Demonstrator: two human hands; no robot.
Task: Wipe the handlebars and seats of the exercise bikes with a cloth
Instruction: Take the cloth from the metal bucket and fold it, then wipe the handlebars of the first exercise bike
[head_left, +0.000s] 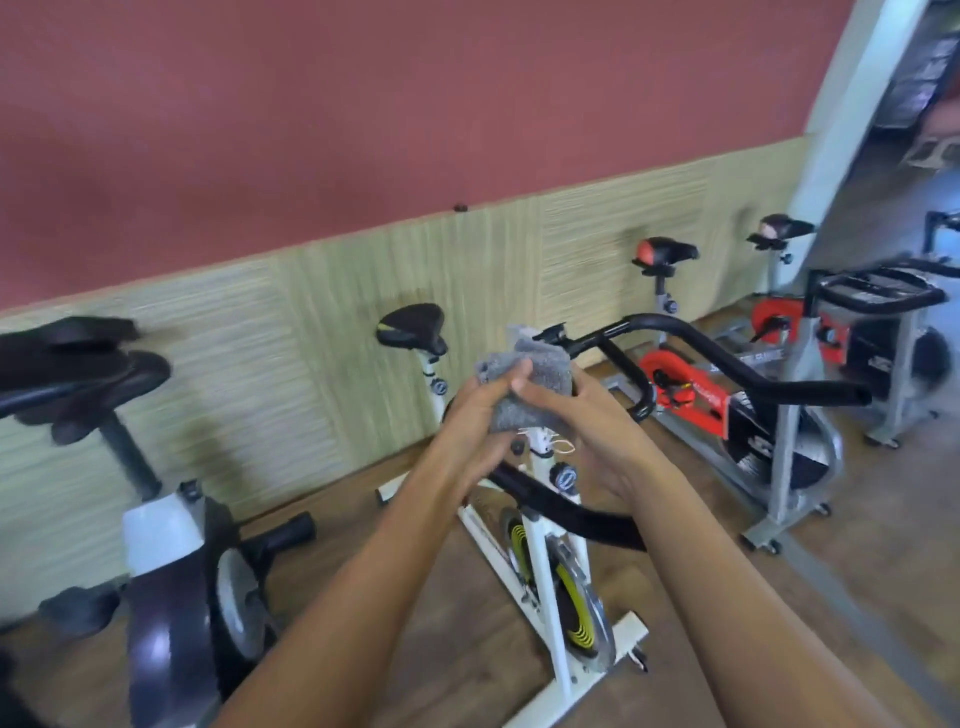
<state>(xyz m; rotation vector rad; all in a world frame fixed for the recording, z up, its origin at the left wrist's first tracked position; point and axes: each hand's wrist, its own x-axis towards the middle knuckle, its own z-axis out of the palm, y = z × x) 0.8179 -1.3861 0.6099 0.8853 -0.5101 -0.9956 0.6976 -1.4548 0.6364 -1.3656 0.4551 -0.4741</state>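
**Held: grey cloth (519, 371) wadded between left hand (480, 415) and right hand (597, 431); wipe not yet begun**

- Grip: your left-hand fingers curl round the near, lower side of the wad. Your right hand wraps the other side, with its fingers going behind the cloth. Both hands are grasping it. The frame is motion-blurred, so finer finger detail is lost.
- Handling (a judgement): the cloth is a soft, light, limp knit. It is neither fragile nor slippery. Pinched by a corner, it would likely flop and trail. Keep it folded into a pad under your palm and press with flat fingers.
- handlebars (815, 392): this black tube runs beyond the grip and off to its right, and its near end is close behind the wad. I cannot tell whether the two touch. For a round bar, wrap the cloth round it and slide along.
- seat (413, 327): this lies left of and beyond the grip, clearly apart from it. Its top is broad and padded, so a flat pad should suit it.
- white bike frame (543, 571): this stands directly below your hands.
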